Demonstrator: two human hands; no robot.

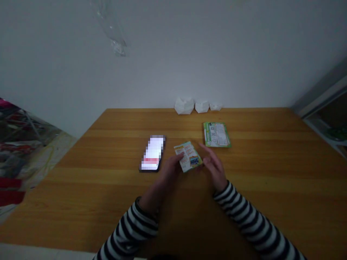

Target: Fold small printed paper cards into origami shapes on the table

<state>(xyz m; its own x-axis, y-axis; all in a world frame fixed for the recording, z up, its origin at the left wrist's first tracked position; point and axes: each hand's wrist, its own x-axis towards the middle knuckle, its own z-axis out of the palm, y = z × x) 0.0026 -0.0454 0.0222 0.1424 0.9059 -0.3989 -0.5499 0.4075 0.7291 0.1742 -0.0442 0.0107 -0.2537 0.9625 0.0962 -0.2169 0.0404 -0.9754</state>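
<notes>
My left hand point(168, 172) grips the left edge of a small printed leaflet point(188, 156), white and orange with a blue picture, held just above the wooden table point(108, 187). My right hand point(214, 167) hovers at the leaflet's right side, fingers stretched out and apart, the index finger pointing towards the back. Whether it touches the leaflet is unclear. Both arms wear black-and-white striped sleeves.
A lit phone point(153, 153) lies left of the leaflet. A green-edged printed card point(216, 134) lies behind my right hand. Three folded white paper shapes point(184, 105) stand at the table's far edge by the wall. A shelf point(325, 119) is at the right, cluttered plastic point(21, 144) at the left.
</notes>
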